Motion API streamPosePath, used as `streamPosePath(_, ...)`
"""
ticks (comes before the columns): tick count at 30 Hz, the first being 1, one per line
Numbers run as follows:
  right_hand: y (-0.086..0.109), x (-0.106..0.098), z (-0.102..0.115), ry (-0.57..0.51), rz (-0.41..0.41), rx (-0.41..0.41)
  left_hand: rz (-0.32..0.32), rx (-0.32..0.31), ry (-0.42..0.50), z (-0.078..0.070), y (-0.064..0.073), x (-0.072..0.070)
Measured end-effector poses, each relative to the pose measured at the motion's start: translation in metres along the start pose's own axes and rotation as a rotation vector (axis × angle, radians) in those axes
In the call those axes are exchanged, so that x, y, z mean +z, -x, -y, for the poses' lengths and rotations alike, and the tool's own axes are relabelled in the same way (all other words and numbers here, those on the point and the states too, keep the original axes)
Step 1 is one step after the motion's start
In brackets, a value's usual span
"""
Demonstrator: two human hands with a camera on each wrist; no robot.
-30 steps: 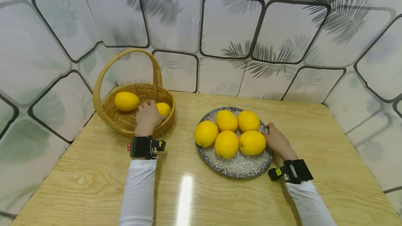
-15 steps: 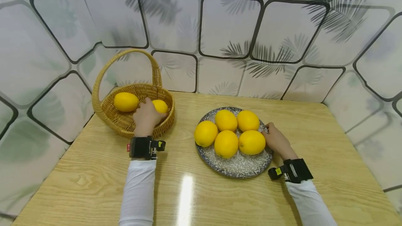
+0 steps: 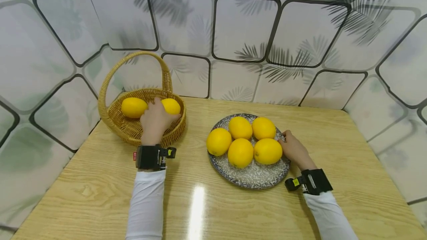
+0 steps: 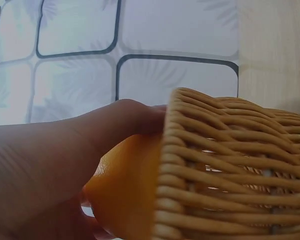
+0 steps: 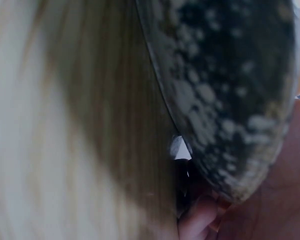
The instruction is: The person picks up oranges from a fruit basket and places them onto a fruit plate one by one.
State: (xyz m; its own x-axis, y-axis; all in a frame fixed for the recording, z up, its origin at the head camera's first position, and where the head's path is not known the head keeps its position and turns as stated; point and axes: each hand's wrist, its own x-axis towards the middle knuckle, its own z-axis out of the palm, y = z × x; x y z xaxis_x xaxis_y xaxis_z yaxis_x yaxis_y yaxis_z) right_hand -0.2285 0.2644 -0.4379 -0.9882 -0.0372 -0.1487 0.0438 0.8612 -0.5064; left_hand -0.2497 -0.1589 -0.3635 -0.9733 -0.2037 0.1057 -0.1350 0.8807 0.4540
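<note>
Inside the wicker basket (image 3: 110,119), my left hand (image 3: 155,121) grips a yellow lemon (image 3: 171,106) with the thumb on the near side. The left wrist view shows this lemon (image 4: 127,187) between thumb and fingers, partly hidden by the basket's woven rim (image 4: 230,165). A second lemon (image 3: 134,107) lies in the basket to the left of the hand. My right hand (image 3: 295,151) holds the right rim of a speckled grey plate (image 3: 253,177). In the right wrist view, fingers (image 5: 200,217) curl at the underside of the plate (image 5: 215,95).
Several lemons (image 3: 241,153) sit together on the plate. The basket's tall arched handle (image 3: 108,80) rises above the left arm. Both stand on a light wooden table (image 3: 200,214), with a patterned wall (image 3: 247,29) behind it.
My left hand has shifted slightly back toward the wall, and the lemon in its grip has moved with it, higher in view. The right hand and plate have stayed still.
</note>
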Motion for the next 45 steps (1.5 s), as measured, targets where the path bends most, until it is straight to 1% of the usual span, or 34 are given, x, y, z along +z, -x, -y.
streamPosePath(5, 0.0, 0.0, 0.0, 0.001, 0.0, 0.0, -0.01, 0.033, 0.02, -0.005, 0.002, -0.005)
streamPosePath(11, -0.001, 0.0, -0.002, 0.002, 0.001, 0.004, -0.024, 0.083, 0.041, -0.014, 0.006, -0.015)
streamPosePath(16, -0.002, 0.001, -0.003, -0.001, 0.005, 0.008, -0.015, 0.107, 0.034, -0.025, 0.013, -0.023)
streamPosePath(20, -0.003, 0.001, -0.003, -0.004, 0.004, 0.007, -0.019, 0.153, 0.043, -0.035, 0.02, -0.029)
streamPosePath(25, -0.003, 0.001, -0.004, -0.001, 0.006, 0.008, -0.013, 0.211, 0.053, -0.048, 0.027, -0.03)
streamPosePath(30, -0.002, 0.001, -0.004, -0.002, 0.009, 0.01, 0.011, 0.282, 0.023, -0.063, 0.035, -0.026)
streamPosePath(34, -0.002, 0.001, -0.004, -0.005, 0.006, 0.01, 0.043, 0.354, -0.008, -0.078, 0.045, -0.021)
streamPosePath(40, -0.002, 0.0, -0.002, -0.005, 0.009, 0.004, 0.139, 0.448, -0.057, -0.106, 0.063, -0.013)
streamPosePath(45, 0.0, -0.001, -0.002, -0.022, 0.018, 0.003, 0.22, 0.524, -0.132, -0.128, 0.082, -0.006)
